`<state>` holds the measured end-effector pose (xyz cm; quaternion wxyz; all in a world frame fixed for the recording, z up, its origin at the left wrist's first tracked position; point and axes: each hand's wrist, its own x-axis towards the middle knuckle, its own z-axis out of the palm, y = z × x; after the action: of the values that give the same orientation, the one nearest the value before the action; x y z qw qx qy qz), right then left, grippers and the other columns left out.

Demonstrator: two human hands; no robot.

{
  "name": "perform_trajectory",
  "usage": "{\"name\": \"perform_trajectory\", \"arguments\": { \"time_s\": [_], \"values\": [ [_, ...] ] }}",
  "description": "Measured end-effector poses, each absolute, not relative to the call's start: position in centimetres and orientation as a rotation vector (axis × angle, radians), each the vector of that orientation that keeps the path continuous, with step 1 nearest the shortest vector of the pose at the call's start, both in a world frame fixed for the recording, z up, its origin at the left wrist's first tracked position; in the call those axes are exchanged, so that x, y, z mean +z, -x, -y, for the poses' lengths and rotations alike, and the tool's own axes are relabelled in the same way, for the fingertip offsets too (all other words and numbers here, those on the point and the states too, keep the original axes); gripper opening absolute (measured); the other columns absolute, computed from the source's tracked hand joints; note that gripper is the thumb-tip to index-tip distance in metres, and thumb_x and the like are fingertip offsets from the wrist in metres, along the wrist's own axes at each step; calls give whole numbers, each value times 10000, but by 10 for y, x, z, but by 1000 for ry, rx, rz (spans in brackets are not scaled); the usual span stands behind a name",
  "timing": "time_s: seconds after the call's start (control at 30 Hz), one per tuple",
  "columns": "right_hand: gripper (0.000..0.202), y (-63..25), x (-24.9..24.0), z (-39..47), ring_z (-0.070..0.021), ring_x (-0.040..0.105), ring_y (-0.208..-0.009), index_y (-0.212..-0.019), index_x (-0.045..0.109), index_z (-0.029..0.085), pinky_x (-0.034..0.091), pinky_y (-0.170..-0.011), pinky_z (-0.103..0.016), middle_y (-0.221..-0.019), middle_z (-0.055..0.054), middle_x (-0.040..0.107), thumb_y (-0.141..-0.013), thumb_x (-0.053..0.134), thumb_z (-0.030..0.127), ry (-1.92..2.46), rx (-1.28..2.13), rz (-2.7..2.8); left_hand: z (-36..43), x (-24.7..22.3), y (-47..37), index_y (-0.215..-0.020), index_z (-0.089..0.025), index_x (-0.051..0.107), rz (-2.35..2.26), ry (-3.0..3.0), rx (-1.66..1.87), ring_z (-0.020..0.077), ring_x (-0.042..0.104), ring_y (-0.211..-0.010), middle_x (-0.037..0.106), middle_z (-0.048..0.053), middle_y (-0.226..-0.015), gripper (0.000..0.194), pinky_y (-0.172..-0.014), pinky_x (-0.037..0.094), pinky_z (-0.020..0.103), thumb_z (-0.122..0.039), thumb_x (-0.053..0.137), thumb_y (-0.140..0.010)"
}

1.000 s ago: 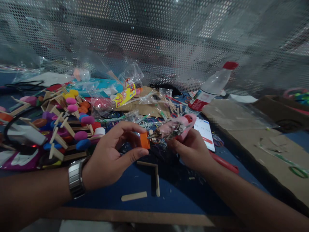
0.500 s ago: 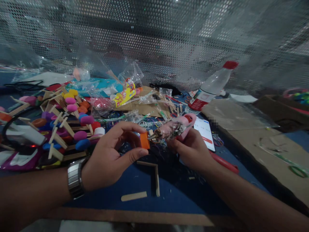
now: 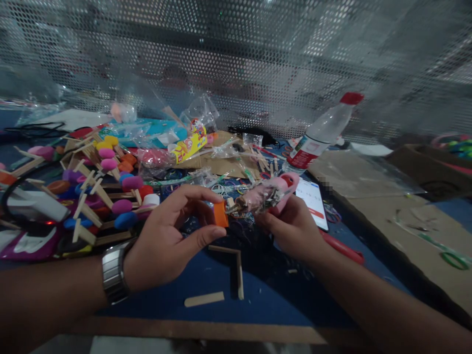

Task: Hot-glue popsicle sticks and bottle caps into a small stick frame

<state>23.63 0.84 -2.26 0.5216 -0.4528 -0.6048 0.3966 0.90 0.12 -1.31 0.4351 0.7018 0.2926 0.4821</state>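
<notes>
Between thumb and fingers, my left hand point(image 3: 173, 236) holds a small orange cap point(image 3: 221, 214) on its side. My right hand point(image 3: 291, 228) is wrapped round a pink glue gun point(image 3: 263, 195) with a dirty, plastic-covered front. The gun's nozzle points left and meets the cap's right side; whether it touches is too small to tell. Below the hands, two wooden sticks point(image 3: 239, 275) form a corner on the blue table point(image 3: 158, 307), and a single loose stick point(image 3: 204, 299) lies near the front edge.
Colourful pieces with wooden sticks point(image 3: 121, 206) are heaped at the left. A red-capped bottle point(image 3: 313, 140) leans behind the right hand, beside a phone point(image 3: 312, 201). A red handle point(image 3: 342, 248) lies under the right forearm. Cardboard point(image 3: 401, 216) covers the right side.
</notes>
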Motion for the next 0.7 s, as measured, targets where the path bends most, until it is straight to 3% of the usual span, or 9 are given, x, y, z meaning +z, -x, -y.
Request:
{"name": "perform_trajectory", "arguments": {
  "time_s": [0.7],
  "values": [
    [259, -236, -23, -8, -82, 350, -457, -637, 459, 232, 353, -437, -239, -521, 81, 403, -688, 711, 254, 1097, 946, 1458, -1, -12, -9, -1121, -231, 625, -736, -1744, 1233, 138, 653, -851, 664, 40, -1046, 310, -743, 581, 233, -211, 770, -847]
  ]
}}
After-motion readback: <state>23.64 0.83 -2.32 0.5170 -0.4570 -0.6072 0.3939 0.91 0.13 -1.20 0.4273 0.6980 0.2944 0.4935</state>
